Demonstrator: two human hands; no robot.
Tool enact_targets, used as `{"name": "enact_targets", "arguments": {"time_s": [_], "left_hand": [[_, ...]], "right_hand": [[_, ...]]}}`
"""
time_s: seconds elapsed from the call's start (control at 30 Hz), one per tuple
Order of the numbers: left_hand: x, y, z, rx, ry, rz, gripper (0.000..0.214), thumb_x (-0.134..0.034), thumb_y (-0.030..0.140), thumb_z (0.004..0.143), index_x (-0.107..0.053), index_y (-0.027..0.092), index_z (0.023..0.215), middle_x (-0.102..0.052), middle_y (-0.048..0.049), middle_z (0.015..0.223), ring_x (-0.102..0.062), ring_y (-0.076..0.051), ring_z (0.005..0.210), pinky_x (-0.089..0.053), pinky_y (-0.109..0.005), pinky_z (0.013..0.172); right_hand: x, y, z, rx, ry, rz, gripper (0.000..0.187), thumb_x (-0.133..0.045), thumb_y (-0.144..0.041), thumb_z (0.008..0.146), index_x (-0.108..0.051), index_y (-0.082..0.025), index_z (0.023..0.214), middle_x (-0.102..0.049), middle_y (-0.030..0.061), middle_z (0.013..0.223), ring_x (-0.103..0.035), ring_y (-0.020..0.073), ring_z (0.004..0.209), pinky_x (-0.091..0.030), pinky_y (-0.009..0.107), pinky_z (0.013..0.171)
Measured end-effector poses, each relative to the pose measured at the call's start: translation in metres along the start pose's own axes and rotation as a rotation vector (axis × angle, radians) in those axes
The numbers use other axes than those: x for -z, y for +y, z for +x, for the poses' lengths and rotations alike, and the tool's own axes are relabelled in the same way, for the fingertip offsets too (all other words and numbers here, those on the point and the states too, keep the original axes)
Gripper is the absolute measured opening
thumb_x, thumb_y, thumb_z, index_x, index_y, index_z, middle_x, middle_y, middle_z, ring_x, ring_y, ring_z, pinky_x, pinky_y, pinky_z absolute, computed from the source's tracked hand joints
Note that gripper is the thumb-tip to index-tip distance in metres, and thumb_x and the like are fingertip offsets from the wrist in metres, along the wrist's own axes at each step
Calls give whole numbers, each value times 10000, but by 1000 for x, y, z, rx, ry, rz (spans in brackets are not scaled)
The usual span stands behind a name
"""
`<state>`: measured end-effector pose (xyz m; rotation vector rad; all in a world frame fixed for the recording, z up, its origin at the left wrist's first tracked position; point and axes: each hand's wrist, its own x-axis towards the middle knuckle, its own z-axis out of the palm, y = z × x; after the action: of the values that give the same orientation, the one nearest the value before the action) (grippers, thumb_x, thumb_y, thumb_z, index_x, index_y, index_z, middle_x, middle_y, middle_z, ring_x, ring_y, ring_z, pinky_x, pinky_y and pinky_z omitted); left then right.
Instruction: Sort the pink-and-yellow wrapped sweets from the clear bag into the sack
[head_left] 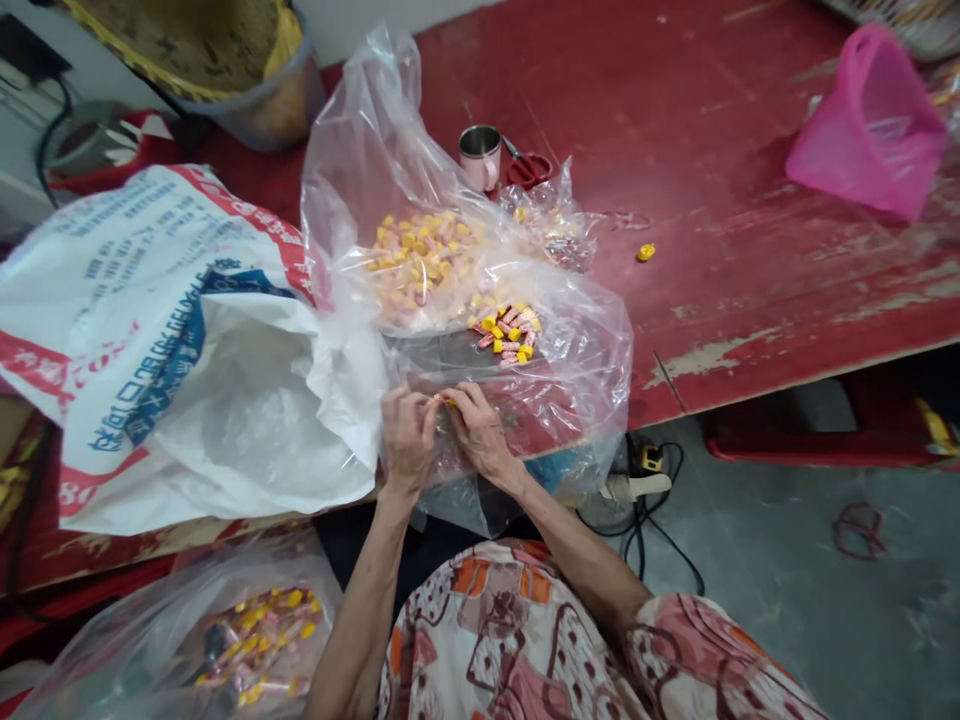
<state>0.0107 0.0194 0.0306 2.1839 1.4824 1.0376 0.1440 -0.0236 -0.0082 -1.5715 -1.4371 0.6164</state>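
Note:
Between the fingertips of both hands is a small pink tube with a yellow end (442,400), largely covered by the fingers. My left hand (407,435) pinches its left end. From the other side, my right hand (480,430) closes its thumb and fingers on the yellow end. Just beyond them, a small pile of yellow-capped pink tubes (510,335) lies at the mouth of a clear plastic bag (585,320). Many more such tubes (424,255) fill the bag behind. A large white woven sack (255,400), printed red and blue, lies open beside my left hand.
On the red table (697,150) are a pink metal mug (480,155), red-handled scissors (529,168), a yellow piece (646,252) and a pink bag (870,130). A tub (277,100) stands back left. Another bag of tubes (259,640) sits below left. Black cables (637,540) cross the floor.

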Motion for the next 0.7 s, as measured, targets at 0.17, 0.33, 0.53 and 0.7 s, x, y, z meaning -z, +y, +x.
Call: {"name": "enact_targets", "arguments": {"time_s": [0.17,0.33,0.53,0.7], "left_hand": [[-1,-7,6,142,-59,-142,142,-604,363,985,-587,228,943,-635,-56,986,-645,-199,957,-565,-333,860],[1,-3,-1,291,109,-238,199,-575,432,1014,-568,232,1010,-637,-23,963,-651,-161,862,-561,-279,785],[-10,2,-10,-46,-80,-26,156,-581,354,1038,-599,231,944,-652,-80,1006,-649,-226,1028,-555,-381,936],[-2,8,-6,-84,70,-107,112,-615,330,1044,-606,226,1001,-639,-54,1011,-632,-199,1028,-536,-337,929]], "right_hand": [[0,0,0,3,0,-8,323,-411,-229,1108,-699,-223,1254,-651,121,1203,-698,211,1046,-584,281,881],[-1,1,1,-13,0,-6,316,-421,-234,1107,-704,-231,1246,-656,118,1203,-696,212,1049,-584,288,877],[1,3,-2,22,8,23,334,-394,-236,1108,-697,-202,1245,-650,127,1216,-694,213,1030,-586,296,867],[2,6,-2,45,16,46,317,-411,-294,1119,-691,-214,1243,-655,121,1200,-678,225,1065,-578,321,915]]}}
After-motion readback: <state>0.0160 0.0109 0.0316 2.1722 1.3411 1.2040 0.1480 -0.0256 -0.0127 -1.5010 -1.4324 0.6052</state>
